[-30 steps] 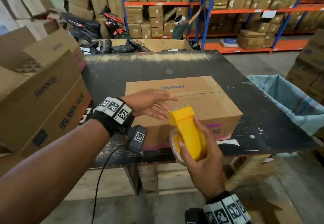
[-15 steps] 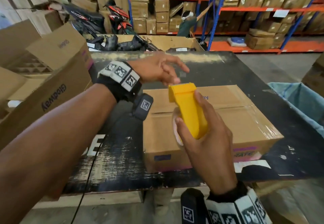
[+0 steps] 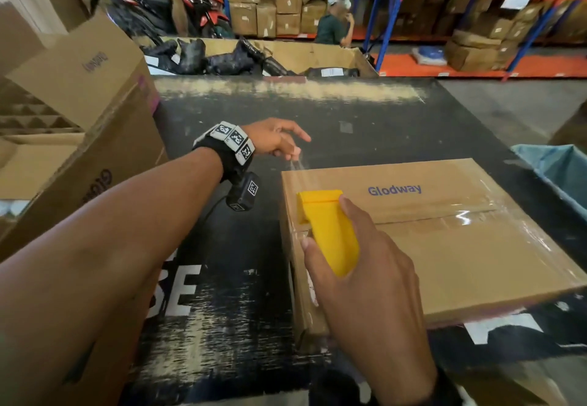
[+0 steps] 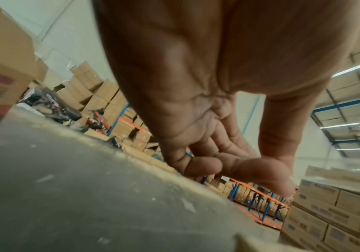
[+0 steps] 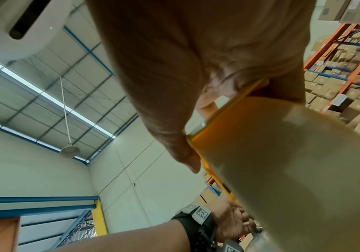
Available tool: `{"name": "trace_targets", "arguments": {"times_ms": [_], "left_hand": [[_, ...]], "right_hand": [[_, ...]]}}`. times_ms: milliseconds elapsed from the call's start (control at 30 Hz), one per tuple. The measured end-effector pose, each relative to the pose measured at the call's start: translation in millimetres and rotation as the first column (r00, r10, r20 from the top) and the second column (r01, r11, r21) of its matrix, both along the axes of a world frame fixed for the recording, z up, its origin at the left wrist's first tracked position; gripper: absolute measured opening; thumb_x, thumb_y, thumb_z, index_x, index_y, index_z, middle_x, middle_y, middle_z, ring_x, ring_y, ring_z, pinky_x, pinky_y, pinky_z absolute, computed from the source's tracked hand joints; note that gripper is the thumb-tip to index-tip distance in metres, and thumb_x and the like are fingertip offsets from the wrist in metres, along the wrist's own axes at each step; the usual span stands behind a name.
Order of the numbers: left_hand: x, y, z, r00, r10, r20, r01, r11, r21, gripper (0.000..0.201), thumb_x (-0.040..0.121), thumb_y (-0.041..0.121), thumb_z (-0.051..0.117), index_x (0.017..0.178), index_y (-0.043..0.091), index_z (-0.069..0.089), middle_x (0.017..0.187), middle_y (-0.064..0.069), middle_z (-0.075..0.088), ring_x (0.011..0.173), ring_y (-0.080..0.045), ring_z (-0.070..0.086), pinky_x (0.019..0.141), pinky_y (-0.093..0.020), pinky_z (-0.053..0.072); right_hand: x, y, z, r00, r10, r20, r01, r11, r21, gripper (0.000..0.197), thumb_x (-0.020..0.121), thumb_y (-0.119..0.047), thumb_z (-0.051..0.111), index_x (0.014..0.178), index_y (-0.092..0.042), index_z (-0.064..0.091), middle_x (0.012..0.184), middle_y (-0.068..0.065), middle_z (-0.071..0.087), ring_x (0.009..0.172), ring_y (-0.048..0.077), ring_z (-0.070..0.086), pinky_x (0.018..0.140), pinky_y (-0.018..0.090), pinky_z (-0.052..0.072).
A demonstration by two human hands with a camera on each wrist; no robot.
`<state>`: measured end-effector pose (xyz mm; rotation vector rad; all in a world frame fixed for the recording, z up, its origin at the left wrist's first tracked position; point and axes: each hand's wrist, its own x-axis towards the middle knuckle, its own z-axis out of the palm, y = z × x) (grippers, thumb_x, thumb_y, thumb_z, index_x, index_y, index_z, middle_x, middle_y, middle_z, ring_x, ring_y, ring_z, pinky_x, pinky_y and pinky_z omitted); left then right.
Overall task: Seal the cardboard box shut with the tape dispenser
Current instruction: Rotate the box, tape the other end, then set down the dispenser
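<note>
A closed brown cardboard box (image 3: pixel 460 256) printed "Glodway" lies on the black table (image 3: pixel 228 316), with clear tape shining along its centre seam. My right hand (image 3: pixel 325 223) grips a yellow tape dispenser (image 3: pixel 332 246) over the box's left edge, blade end pointing away from me. In the right wrist view the dispenser (image 5: pixel 222 134) and its pale tape roll (image 5: pixel 304 170) fill the lower right. My left hand (image 3: pixel 293 151) hovers over the table just beyond the box's far left corner and pinches the end of a clear tape strip (image 3: pixel 300 167) stretched from the dispenser.
Open cardboard boxes (image 3: pixel 82 113) crowd the table's left side. A blue-lined bin (image 3: pixel 559 170) stands at the right. Behind the table sit a carton of black parcels (image 3: pixel 222 59), motorbikes, blue and orange shelving with boxes, and a seated person (image 3: pixel 333 24).
My left hand has left the box top and drawn the tape end out towards the far left. The dispenser has come down from mid-air to the box's left edge.
</note>
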<state>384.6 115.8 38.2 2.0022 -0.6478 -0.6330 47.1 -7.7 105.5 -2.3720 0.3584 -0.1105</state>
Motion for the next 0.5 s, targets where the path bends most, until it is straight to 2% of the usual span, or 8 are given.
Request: {"name": "trace_targets", "arguments": {"times_ms": [67, 233, 300, 367, 433, 467, 500], "left_hand": [[9, 1, -17, 1.0, 0.006, -0.021, -0.006, 1.0, 0.0, 0.03, 0.091, 0.004, 0.066, 0.114, 0.024, 0.067, 0.073, 0.002, 0.079, 0.077, -0.021, 0.062, 0.072, -0.032, 0.041], [23, -3, -53, 0.997, 0.009, -0.081, -0.009, 1.0, 0.001, 0.029, 0.092, 0.005, 0.066, 0.111, 0.026, 0.066, 0.068, 0.007, 0.076, 0.063, -0.009, 0.058, 0.067, -0.03, 0.039], [22, -4, -62, 0.994, -0.003, -0.111, 0.006, 1.0, 0.03, 0.029, 0.089, 0.009, 0.068, 0.112, 0.027, 0.068, 0.061, 0.011, 0.069, 0.061, -0.012, 0.048, 0.062, -0.027, 0.036], [20, -3, -63, 0.991, -0.019, -0.136, 0.03, 0.997, 0.076, 0.032, 0.084, 0.017, 0.068, 0.111, 0.033, 0.071, 0.068, 0.012, 0.066, 0.067, -0.014, 0.046, 0.06, -0.026, 0.036], [19, 1, -59, 0.995, -0.049, -0.084, 0.062, 0.985, 0.161, 0.034, 0.085, 0.015, 0.067, 0.11, 0.037, 0.07, 0.091, 0.008, 0.073, 0.08, -0.014, 0.059, 0.07, -0.028, 0.048], [18, 3, -57, 1.0, -0.019, -0.025, 0.023, 0.984, 0.178, 0.034, 0.087, 0.012, 0.067, 0.109, 0.037, 0.071, 0.104, 0.005, 0.074, 0.091, -0.013, 0.065, 0.081, -0.032, 0.054], [15, 6, -56, 0.999, 0.047, 0.01, -0.048, 0.989, 0.137, 0.031, 0.089, 0.012, 0.065, 0.106, 0.037, 0.072, 0.108, 0.003, 0.074, 0.099, -0.013, 0.069, 0.091, -0.037, 0.056]], "right_hand": [[12, 4, 0, 1.0, -0.002, -0.031, 0.001, 1.0, -0.023, 0.071, 0.087, -0.061, 0.052, 0.151, -0.045, 0.026, 0.144, -0.007, 0.052, 0.127, 0.02, 0.049, 0.104, 0.038, 0.039], [31, 8, 0, 0.997, -0.017, -0.076, 0.013, 0.998, -0.053, 0.067, 0.088, -0.059, 0.052, 0.149, -0.043, 0.03, 0.135, -0.003, 0.057, 0.121, 0.025, 0.052, 0.097, 0.038, 0.042], [34, 9, -2, 0.996, -0.022, -0.091, 0.017, 0.998, -0.059, 0.065, 0.088, -0.06, 0.051, 0.148, -0.044, 0.031, 0.134, -0.004, 0.058, 0.12, 0.023, 0.052, 0.096, 0.037, 0.041], [35, 9, -5, 0.994, -0.025, -0.11, 0.018, 0.998, -0.063, 0.064, 0.088, -0.06, 0.051, 0.147, -0.044, 0.032, 0.133, -0.005, 0.058, 0.12, 0.022, 0.052, 0.096, 0.036, 0.041], [34, 9, -9, 0.993, -0.026, -0.119, 0.017, 0.997, -0.076, 0.062, 0.088, -0.059, 0.052, 0.145, -0.043, 0.034, 0.134, -0.005, 0.059, 0.122, 0.022, 0.052, 0.096, 0.035, 0.04], [33, 10, -10, 0.992, -0.024, -0.121, 0.014, 0.997, -0.081, 0.061, 0.087, -0.059, 0.052, 0.144, -0.044, 0.036, 0.133, -0.005, 0.059, 0.122, 0.023, 0.052, 0.096, 0.035, 0.04], [33, 10, -11, 0.992, -0.024, -0.121, 0.014, 0.996, -0.083, 0.06, 0.087, -0.059, 0.053, 0.143, -0.044, 0.036, 0.132, -0.004, 0.059, 0.122, 0.023, 0.052, 0.096, 0.035, 0.04]]}}
